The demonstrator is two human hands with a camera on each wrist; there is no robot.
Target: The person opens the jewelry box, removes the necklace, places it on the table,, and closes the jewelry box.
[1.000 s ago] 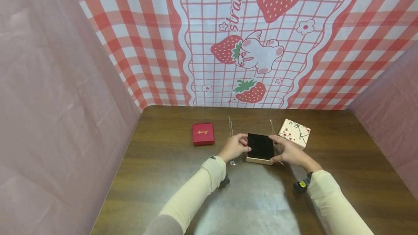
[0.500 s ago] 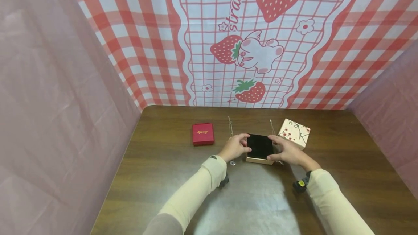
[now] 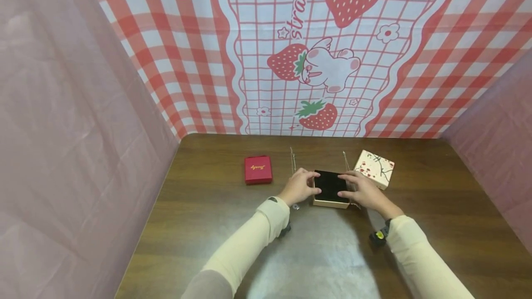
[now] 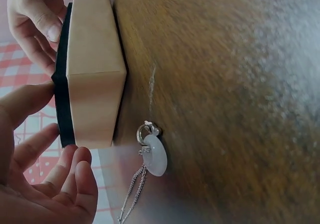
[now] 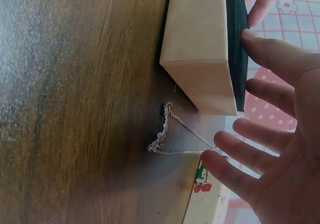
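A beige box (image 4: 97, 71) sits on the table, topped by a black pad (image 3: 330, 186) that stands slightly above its rim. My left hand (image 3: 300, 184) touches the pad's left edge with thumb and index finger, its other fingers bent beside the box wall in the left wrist view. Across from it, my right hand (image 3: 363, 192) rests thumb and fingertips on the right part of the pad, the remaining fingers spread and loose. Beside the left hand lies a necklace with a white ring pendant (image 4: 156, 155). A second silver chain necklace (image 5: 167, 129) lies under the right hand's fingers.
A small red box (image 3: 258, 170) with gold lettering stands to the left. The cream floral lid (image 3: 375, 169) lies at the back right, close behind the right hand. A strawberry-print cloth (image 3: 324, 68) hangs behind the table, with pink fabric on both sides.
The right hand has shifted a little left, its thumb and fingertips sliding from the pad's right edge onto its top. The left hand stays nearly in place at the left edge.
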